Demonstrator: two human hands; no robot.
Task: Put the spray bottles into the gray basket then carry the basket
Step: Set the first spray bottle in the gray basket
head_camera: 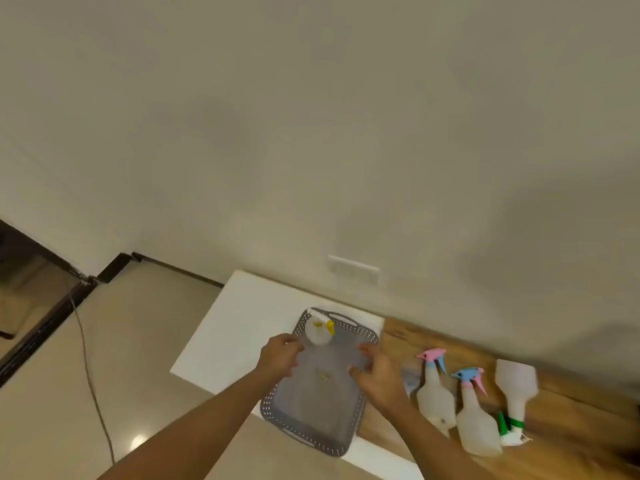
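Over the basket [320,382], at the bench's left end, both hands [277,355] [377,375] hover spread and empty. One bottle [320,329] stands inside; three [434,393] lie on the wood, probably light, slick, best gripped at the neck.

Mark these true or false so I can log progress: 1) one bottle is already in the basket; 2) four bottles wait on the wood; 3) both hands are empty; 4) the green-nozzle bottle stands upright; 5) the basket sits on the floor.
1) True: the yellow-nozzle bottle stands in the gray basket.
2) False: three wait, the pink-nozzle bottle, the blue-nozzle bottle and the green-nozzle bottle.
3) True: the left hand and right hand hold nothing.
4) False: it lies on its side.
5) False: it sits on the white tabletop.
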